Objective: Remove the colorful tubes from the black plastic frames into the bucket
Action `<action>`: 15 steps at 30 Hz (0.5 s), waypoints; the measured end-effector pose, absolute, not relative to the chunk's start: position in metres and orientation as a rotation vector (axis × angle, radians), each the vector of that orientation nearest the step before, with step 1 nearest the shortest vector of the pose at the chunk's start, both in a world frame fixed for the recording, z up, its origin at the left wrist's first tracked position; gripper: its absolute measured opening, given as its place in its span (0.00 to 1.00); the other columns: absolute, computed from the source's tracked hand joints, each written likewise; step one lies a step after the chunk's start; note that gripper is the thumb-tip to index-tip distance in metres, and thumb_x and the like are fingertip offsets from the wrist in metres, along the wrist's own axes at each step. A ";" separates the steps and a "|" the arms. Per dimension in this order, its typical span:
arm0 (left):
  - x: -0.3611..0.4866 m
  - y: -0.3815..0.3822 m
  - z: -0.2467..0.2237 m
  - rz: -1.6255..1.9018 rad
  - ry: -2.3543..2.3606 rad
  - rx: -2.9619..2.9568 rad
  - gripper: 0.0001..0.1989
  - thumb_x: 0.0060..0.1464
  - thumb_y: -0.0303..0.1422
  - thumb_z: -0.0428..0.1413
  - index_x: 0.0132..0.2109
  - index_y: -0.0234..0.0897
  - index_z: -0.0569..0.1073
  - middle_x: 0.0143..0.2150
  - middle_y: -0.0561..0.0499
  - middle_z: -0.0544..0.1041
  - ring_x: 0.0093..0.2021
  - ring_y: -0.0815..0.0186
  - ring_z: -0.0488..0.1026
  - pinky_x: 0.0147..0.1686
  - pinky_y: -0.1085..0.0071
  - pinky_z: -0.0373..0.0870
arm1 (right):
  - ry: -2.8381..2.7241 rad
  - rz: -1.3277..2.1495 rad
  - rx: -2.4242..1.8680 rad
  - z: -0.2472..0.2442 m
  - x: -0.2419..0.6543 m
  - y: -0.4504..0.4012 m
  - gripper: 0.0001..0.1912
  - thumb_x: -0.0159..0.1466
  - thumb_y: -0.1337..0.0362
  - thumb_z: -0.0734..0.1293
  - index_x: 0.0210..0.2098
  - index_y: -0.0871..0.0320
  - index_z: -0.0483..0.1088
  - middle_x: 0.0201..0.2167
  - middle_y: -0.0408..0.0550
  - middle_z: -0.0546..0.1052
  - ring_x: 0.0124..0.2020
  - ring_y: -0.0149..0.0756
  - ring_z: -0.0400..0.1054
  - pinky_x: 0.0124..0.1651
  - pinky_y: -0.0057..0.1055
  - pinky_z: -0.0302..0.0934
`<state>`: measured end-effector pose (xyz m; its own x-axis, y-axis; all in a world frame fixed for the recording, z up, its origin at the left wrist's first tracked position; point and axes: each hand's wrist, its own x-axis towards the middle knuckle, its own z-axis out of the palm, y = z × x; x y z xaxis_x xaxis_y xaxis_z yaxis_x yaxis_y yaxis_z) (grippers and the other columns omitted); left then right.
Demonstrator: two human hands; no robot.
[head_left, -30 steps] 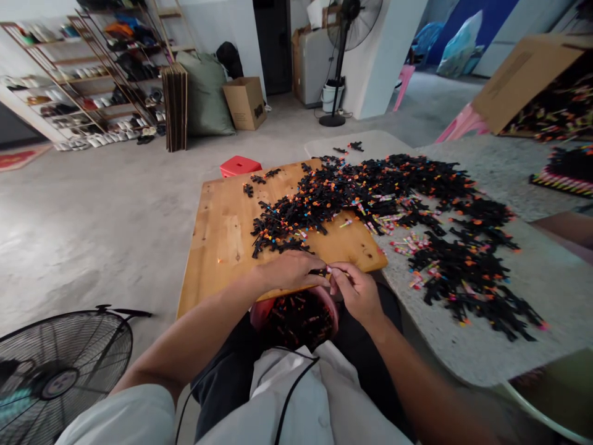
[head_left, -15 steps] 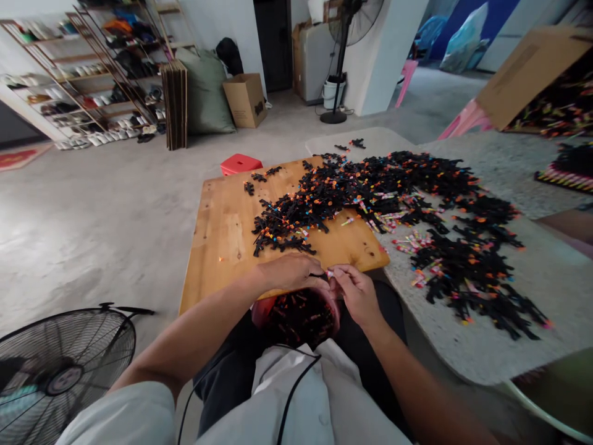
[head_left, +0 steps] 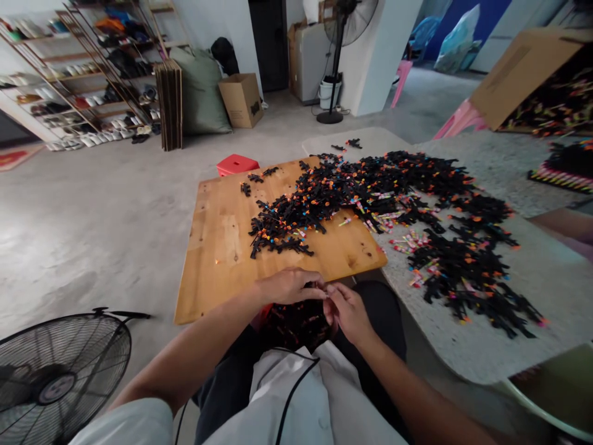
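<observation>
Left hand (head_left: 290, 286) and right hand (head_left: 351, 313) meet at the fingertips off the wooden board's (head_left: 215, 216) near edge, over a tub (head_left: 265, 313); can't tell what they're pinching, too small. Black pieces (head_left: 319, 191) heap from mid-board across its right edge onto the stone table (head_left: 551, 272), a few loose by the board's far edge.

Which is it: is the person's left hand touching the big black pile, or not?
Apart. In the head view, a strip of bare wooden board shows between the left hand and the black pile's nearest edge.
</observation>
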<state>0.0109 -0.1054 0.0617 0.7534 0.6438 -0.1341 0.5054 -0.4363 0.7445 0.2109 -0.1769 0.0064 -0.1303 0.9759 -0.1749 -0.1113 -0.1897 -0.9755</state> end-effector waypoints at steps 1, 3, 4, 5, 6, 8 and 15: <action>0.011 -0.108 0.059 0.206 0.855 2.094 0.18 0.66 0.49 0.56 0.52 0.41 0.77 0.42 0.50 0.82 0.42 0.64 0.79 0.40 0.74 0.69 | -1.114 1.463 -1.204 0.005 0.211 -0.178 0.19 0.70 0.47 0.66 0.36 0.57 0.72 0.20 0.41 0.74 0.18 0.31 0.66 0.22 0.27 0.61; 0.010 -0.111 0.055 0.201 0.847 2.040 0.19 0.65 0.49 0.57 0.50 0.40 0.77 0.41 0.51 0.82 0.41 0.64 0.79 0.39 0.75 0.69 | -1.167 1.380 -1.232 0.008 0.212 -0.178 0.17 0.70 0.48 0.67 0.38 0.57 0.73 0.21 0.41 0.75 0.21 0.33 0.69 0.25 0.27 0.64; 0.010 -0.112 0.055 0.205 0.843 2.026 0.19 0.65 0.50 0.57 0.49 0.39 0.78 0.41 0.51 0.82 0.41 0.64 0.79 0.39 0.75 0.69 | -1.213 1.365 -1.234 0.011 0.213 -0.177 0.17 0.70 0.49 0.66 0.38 0.57 0.74 0.21 0.41 0.75 0.21 0.33 0.70 0.26 0.27 0.64; 0.009 -0.113 0.055 0.211 0.840 2.023 0.19 0.65 0.50 0.56 0.47 0.39 0.78 0.40 0.51 0.82 0.40 0.64 0.78 0.39 0.75 0.69 | -1.263 1.374 -1.226 0.015 0.214 -0.175 0.17 0.70 0.49 0.66 0.37 0.57 0.74 0.21 0.41 0.74 0.21 0.32 0.69 0.26 0.27 0.63; 0.008 -0.113 0.057 0.214 0.840 2.033 0.19 0.66 0.49 0.56 0.47 0.38 0.79 0.40 0.51 0.82 0.40 0.64 0.78 0.38 0.75 0.68 | -1.308 1.399 -1.211 0.018 0.216 -0.172 0.17 0.71 0.49 0.66 0.37 0.57 0.73 0.20 0.41 0.74 0.21 0.32 0.69 0.26 0.27 0.63; 0.007 -0.113 0.061 0.209 0.842 2.091 0.18 0.66 0.48 0.56 0.46 0.38 0.79 0.40 0.50 0.82 0.39 0.65 0.78 0.38 0.75 0.68 | -1.373 1.443 -1.181 0.023 0.219 -0.168 0.16 0.71 0.50 0.65 0.38 0.57 0.74 0.21 0.40 0.74 0.21 0.32 0.68 0.25 0.26 0.62; 0.009 -0.110 0.068 0.303 0.874 2.202 0.16 0.67 0.45 0.57 0.42 0.38 0.79 0.35 0.52 0.80 0.36 0.67 0.76 0.36 0.75 0.65 | -1.590 1.274 -1.146 0.028 0.224 -0.161 0.14 0.73 0.53 0.64 0.44 0.56 0.75 0.26 0.42 0.76 0.26 0.32 0.71 0.33 0.28 0.65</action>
<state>0.0086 -0.1104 0.0683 0.7407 0.6701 -0.0477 0.4965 -0.4982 0.7108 0.2241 -0.1610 0.0285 -0.2864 0.9574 0.0371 0.1725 0.0896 -0.9809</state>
